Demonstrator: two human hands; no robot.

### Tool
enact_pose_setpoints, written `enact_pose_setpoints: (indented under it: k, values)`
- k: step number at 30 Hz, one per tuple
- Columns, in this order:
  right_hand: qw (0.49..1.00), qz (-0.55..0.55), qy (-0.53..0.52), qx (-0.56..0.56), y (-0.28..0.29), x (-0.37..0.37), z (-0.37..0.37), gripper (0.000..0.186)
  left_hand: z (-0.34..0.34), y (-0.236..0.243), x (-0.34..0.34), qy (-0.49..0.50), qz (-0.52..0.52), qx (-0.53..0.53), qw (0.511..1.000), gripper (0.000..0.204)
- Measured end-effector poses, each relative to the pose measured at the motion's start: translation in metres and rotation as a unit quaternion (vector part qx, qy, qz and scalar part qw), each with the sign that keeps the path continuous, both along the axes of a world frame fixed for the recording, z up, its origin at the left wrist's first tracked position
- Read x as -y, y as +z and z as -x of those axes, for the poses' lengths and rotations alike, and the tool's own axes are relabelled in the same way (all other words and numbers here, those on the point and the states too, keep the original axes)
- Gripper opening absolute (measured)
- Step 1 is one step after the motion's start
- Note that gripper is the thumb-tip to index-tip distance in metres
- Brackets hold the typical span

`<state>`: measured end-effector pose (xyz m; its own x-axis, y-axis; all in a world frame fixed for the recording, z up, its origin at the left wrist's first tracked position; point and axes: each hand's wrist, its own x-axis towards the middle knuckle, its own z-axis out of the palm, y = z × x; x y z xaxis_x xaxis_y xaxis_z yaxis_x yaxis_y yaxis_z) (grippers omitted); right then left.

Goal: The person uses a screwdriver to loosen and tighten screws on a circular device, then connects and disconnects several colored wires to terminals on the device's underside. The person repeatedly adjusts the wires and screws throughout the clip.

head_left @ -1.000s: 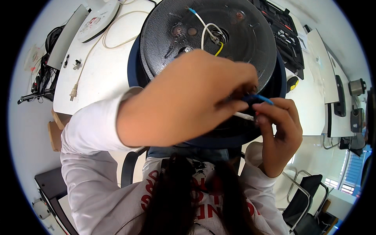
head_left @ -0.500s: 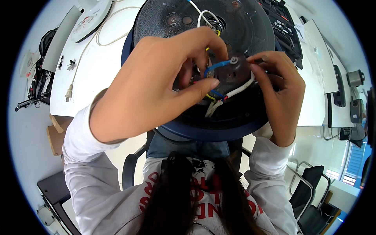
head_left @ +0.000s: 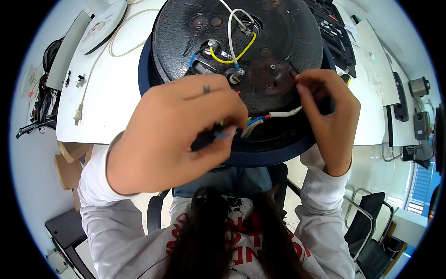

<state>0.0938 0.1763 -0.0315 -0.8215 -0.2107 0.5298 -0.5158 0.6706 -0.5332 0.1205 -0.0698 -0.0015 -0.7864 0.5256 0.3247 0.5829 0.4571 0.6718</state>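
Observation:
A black round appliance base point(head_left: 179, 51) lies upturned, a screw point(head_left: 272, 66) showing on its brownish round patch. Over its near left edge is my left hand point(head_left: 181, 125), closed, with a blue wire point(head_left: 223, 135) pinched between thumb and fingers. At the right side of the base, my right hand point(head_left: 331, 111) has thumb and forefinger pressed together beside the patch; what they hold is hidden. A white-sheathed cable point(head_left: 284, 113) passes under that hand and splits into coloured wires. A yellow wire point(head_left: 248, 52) and a white wire point(head_left: 229, 32) run between terminals on the base.
The white table point(head_left: 104, 102) carries a white cord with a plug point(head_left: 78, 115) at left and a round white-and-black part point(head_left: 104, 28) behind it. A black tool case point(head_left: 332, 37) stands open at far right. A black chair point(head_left: 364, 218) is at lower right.
The blue wire has come away from the screw on the brownish patch. My left hand has moved nearer and down with it, uncovering the yellow wire. The right hand has barely moved.

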Motion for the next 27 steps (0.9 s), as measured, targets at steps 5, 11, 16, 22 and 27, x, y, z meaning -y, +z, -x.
enact_pose_setpoints:
  k: [5, 11, 16, 22, 27]
  values:
    - [0.998, -0.05, 0.001, -0.024, 0.003, -0.002, -0.005, 0.013, -0.006, -0.002, -0.004, 0.001, 0.085, -0.1, 0.991, 0.027]
    - [0.995, -0.095, 0.017, -0.031, 0.006, -0.003, -0.004, 0.013, -0.016, -0.005, -0.025, 0.124, 0.207, -0.306, 0.921, 0.024]
    - [0.992, -0.119, 0.029, -0.001, 0.015, 0.0, -0.005, 0.015, -0.013, -0.009, -0.037, 0.192, 0.246, -0.388, 0.868, 0.018]
    - [0.986, -0.163, 0.03, -0.019, 0.016, 0.002, 0.0, 0.014, -0.015, -0.019, -0.04, 0.131, 0.296, -0.385, 0.864, 0.014]
    - [0.983, -0.178, 0.036, -0.027, 0.016, 0.004, 0.001, 0.018, -0.013, -0.021, -0.042, 0.162, 0.301, -0.323, 0.883, 0.032]
